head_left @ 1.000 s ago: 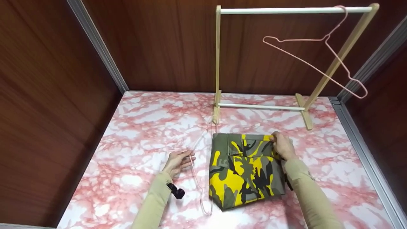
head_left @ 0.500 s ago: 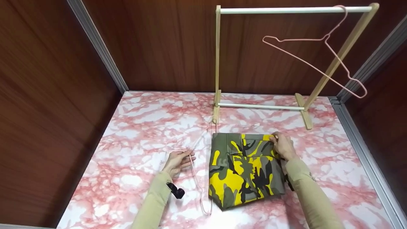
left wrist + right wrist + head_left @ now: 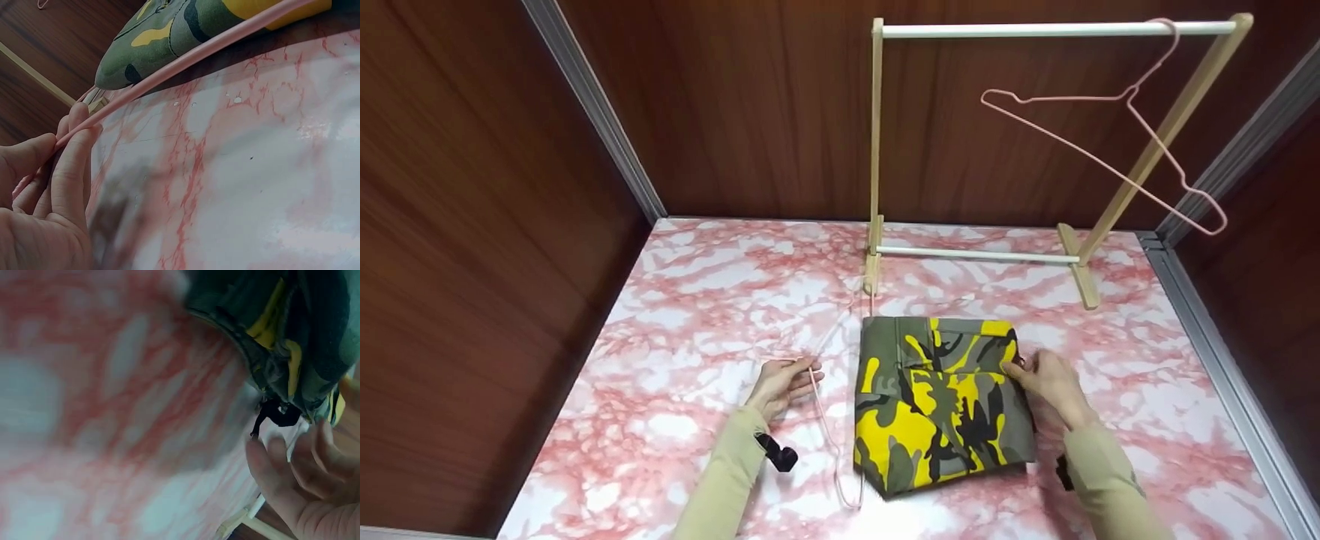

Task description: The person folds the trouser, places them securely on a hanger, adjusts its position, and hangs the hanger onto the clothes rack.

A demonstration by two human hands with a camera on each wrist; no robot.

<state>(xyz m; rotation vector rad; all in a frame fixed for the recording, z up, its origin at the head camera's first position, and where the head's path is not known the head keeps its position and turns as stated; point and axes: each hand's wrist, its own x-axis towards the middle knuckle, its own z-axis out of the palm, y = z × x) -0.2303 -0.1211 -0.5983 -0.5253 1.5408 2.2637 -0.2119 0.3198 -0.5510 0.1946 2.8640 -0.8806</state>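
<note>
Folded camouflage pants (image 3: 941, 409) in green, yellow, grey and black lie on the table. A pink wire hanger (image 3: 826, 431) lies along their left side, its hook end pointing left and its long bar running along the pants' left edge, partly hidden. My left hand (image 3: 786, 384) pinches the hanger near its neck. In the left wrist view, thumb and fingers (image 3: 70, 169) meet on the pink wire. My right hand (image 3: 1050, 384) is at the pants' right edge, thumb over the cloth and fingers (image 3: 270, 467) loosely bent, close to a black cord piece (image 3: 278, 413).
A clothes rack (image 3: 875, 150) of pale wood and white bars stands at the back of the marbled table (image 3: 682, 300). From its top bar hangs a second pink hanger (image 3: 1065, 139). Brown wooden panels (image 3: 502, 225) close off the back and sides.
My right hand has left the pants' top right corner and moved down and outward along the right edge. My left hand stays on the hanger. The head view has tilted slightly.
</note>
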